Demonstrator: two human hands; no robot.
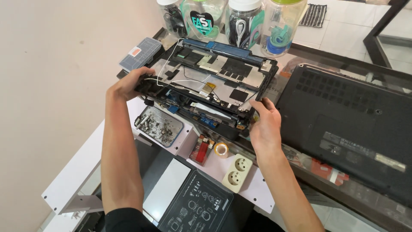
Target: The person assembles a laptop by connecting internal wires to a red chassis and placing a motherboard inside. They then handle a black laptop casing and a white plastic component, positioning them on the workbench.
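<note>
Gripping an opened laptop chassis (206, 81) at its 2 ends, the person holds it tilted above the white workbench (86, 163). The left hand (131, 83) wraps around the chassis's left corner, fingers curled over the edge, and the right hand (265, 122) pinches the right edge between thumb and fingers. A thin white wire (165, 64) loops loosely across the exposed top, and a lower layer with a blue board (201, 118) hangs under the upper plate, seemingly parted from it. I judge that the wire could snag or tear if the 2 layers are pulled further apart, since it looks attached at both ends. The right hand's hold is narrow, so the chassis could slip and drop onto the metal tray of screws (161, 126), the red lighter (201, 150) or the roll of tape (221, 149) just below. A second closed laptop (352, 124) lies bottom-up beside it, near enough to be knocked.
</note>
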